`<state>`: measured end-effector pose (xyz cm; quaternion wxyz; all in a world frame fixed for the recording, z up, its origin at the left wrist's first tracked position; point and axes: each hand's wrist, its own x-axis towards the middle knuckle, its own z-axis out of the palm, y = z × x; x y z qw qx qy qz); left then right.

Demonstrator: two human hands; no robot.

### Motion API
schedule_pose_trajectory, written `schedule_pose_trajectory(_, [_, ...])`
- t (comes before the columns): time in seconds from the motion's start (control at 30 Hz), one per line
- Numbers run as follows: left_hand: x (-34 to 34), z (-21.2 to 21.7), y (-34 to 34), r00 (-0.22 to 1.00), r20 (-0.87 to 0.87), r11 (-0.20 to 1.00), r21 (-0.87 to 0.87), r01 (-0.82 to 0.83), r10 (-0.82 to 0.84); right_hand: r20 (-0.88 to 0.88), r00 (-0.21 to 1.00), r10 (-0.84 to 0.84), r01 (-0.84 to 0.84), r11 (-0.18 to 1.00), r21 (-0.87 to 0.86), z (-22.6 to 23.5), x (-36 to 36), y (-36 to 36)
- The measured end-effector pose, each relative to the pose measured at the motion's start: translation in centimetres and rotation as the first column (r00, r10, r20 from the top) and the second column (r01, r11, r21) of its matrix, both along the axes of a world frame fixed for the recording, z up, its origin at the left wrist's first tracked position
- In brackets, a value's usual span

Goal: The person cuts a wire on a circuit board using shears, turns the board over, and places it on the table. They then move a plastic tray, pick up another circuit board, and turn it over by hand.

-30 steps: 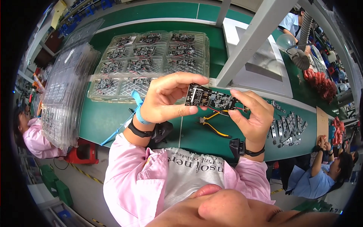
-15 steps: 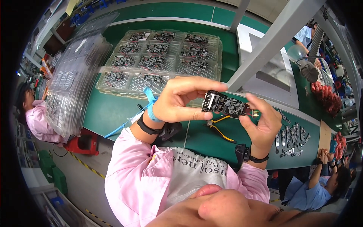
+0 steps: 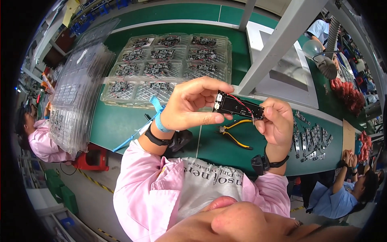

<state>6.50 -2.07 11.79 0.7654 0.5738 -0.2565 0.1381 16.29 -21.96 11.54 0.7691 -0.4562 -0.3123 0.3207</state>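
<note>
A narrow black circuit board (image 3: pixel 236 105) is held up between my two hands. Its flat, mostly bare side faces me, with a red wire running along it and small pale parts at its left end. My left hand (image 3: pixel 191 103) has thumb and fingers curled around that left end. At the other end my right hand (image 3: pixel 277 119) pinches the board between thumb and fingers, which hide its tip. Diagonal cutters (image 3: pixel 236 135) with yellow and black handles lie on the green table (image 3: pixel 217 155) below the board.
Beyond my hands sits a clear compartment tray (image 3: pixel 139 96) of circuit boards. Stacked clear trays (image 3: pixel 76 90) stand at left. Several small parts (image 3: pixel 310 141) lie at right. A grey metal post (image 3: pixel 278 46) slants across the table. Co-workers sit on both sides.
The circuit board has been turned over: its crowded component side faced me before, its flat side with the red wire does now. My right fingers have closed in around its end.
</note>
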Motion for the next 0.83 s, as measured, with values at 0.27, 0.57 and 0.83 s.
schedule_pose_trajectory(0.27, [-0.1,-0.1,0.0,0.999,0.031,1.0,0.0,-0.009,0.009,0.408,0.891,-0.201,0.21,0.977,0.024,0.8,-0.6,0.2])
schedule_pose_trajectory(0.57, [-0.1,0.1,-0.4,0.953,-0.005,0.927,0.232,-0.294,0.304,0.95,0.052,-0.308,0.536,0.812,0.233,1.1,-0.9,1.1])
schedule_pose_trajectory(0.83, [0.2,-0.4,-0.8,0.978,-0.204,0.992,0.12,-0.025,0.049,0.202,0.965,-0.165,0.15,0.985,0.084,-0.4,1.1,-0.6])
